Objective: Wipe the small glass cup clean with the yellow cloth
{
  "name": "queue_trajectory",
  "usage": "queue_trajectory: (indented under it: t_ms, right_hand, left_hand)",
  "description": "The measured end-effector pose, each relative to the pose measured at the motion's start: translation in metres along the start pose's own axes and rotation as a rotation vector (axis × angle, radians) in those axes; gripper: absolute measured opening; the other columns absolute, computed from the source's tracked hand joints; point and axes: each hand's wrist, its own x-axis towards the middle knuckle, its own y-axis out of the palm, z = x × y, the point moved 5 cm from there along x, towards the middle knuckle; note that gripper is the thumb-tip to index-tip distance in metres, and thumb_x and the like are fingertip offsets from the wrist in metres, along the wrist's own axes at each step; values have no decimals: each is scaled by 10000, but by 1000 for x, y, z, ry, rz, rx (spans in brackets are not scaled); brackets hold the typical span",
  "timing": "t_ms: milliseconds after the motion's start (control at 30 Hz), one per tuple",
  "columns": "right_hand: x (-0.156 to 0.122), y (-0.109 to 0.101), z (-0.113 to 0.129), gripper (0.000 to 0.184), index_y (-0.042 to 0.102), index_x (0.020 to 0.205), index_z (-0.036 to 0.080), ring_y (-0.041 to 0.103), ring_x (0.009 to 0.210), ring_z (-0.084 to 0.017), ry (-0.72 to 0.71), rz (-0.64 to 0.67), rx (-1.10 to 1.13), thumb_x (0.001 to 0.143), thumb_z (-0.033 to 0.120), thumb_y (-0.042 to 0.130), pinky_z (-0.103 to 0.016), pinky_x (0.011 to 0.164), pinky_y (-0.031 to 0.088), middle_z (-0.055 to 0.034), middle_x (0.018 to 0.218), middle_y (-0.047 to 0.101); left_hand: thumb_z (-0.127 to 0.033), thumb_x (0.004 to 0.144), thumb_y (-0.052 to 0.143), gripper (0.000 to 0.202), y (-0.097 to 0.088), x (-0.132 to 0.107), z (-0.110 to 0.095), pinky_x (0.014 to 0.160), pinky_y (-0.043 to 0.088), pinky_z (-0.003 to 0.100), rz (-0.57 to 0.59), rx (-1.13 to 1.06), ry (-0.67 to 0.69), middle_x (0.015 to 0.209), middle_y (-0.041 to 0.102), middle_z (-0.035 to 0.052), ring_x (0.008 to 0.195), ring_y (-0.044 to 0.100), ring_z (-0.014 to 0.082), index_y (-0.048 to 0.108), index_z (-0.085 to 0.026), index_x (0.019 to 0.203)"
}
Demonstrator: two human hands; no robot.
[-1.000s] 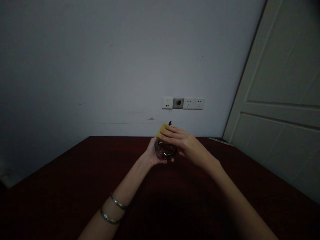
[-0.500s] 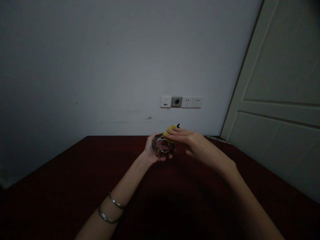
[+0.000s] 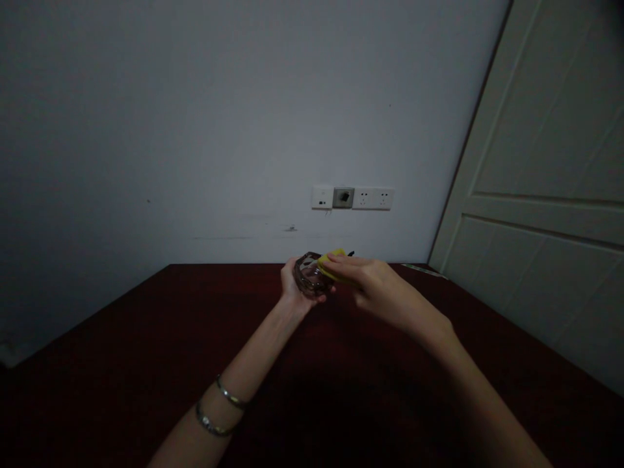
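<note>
My left hand (image 3: 290,286) holds a small, see-through, brown-tinted glass bowl (image 3: 306,285) with an uneven rim, its opening tilted toward me. The fingers wrap beneath and behind the bowl. In my right hand (image 3: 377,279) is a yellow sponge (image 3: 336,255), pinched between the fingers and pressed against the right side of the bowl's rim. Part of the sponge is hidden by the fingers. A small black tip (image 3: 351,253) shows just behind the right fingers; what it belongs to I cannot tell. Both hands are raised over the dark red table.
The dark red table (image 3: 195,338) reaches back to a pale wall (image 3: 219,130). Several socket plates (image 3: 373,198) are set in the wall behind my hands. A white panelled door (image 3: 550,162) stands at the right. A thin strip (image 3: 424,270) lies at the table's far right edge.
The bowl has tilted and shifted slightly up and left in my left hand. My right hand with the sponge has moved slightly left and down along the rim.
</note>
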Motion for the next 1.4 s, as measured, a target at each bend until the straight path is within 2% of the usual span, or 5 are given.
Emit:
queue_trajectory:
  t_ms: [267, 833, 1133, 1233, 1400]
  right_hand:
    - [5, 15, 2, 632, 486, 1269, 187, 478, 1241, -230, 28, -32, -40, 698, -74, 406, -411, 1046, 418, -96, 1302, 546]
    - [5, 27, 30, 568, 501, 1236, 129, 495, 1218, -251, 122, -18, -15, 721, -77, 378, -424, 1015, 430, -153, 1271, 554]
    - [8, 24, 38, 564, 600, 1140, 198, 565, 1140, -214, 50, 5, 206, 681, -67, 409, -371, 969, 460, -74, 1185, 636]
    - [8, 15, 24, 624, 566, 1214, 193, 558, 1157, -203, 89, -117, 220, 665, -55, 406, -386, 1007, 436, -72, 1229, 614]
    - [3, 1, -17, 636, 530, 1267, 210, 461, 1259, -212, 87, -313, 100, 700, -48, 403, -460, 1081, 344, -73, 1314, 545]
  left_hand:
    - [-418, 761, 398, 360, -11, 2, 0, 351, 321, 218, -153, -165, 162, 547, 608, 62, 398, 538, 167, 613, -130, 765]
    - [-337, 783, 371, 334, -20, 5, -4, 442, 411, 226, -191, -286, 352, 524, 589, 21, 461, 561, 143, 593, -155, 613]
    - [-320, 738, 394, 303, -29, 16, -2, 516, 474, 246, -144, -345, 411, 523, 595, 28, 474, 581, 143, 589, -142, 589]
    - [-347, 749, 381, 316, -32, 18, 0, 423, 434, 247, -136, -250, 367, 529, 602, 31, 436, 576, 159, 598, -143, 642]
    - [-404, 764, 339, 407, -23, 17, 9, 295, 295, 238, 13, 87, 112, 642, 663, 111, 437, 609, 251, 621, -115, 823]
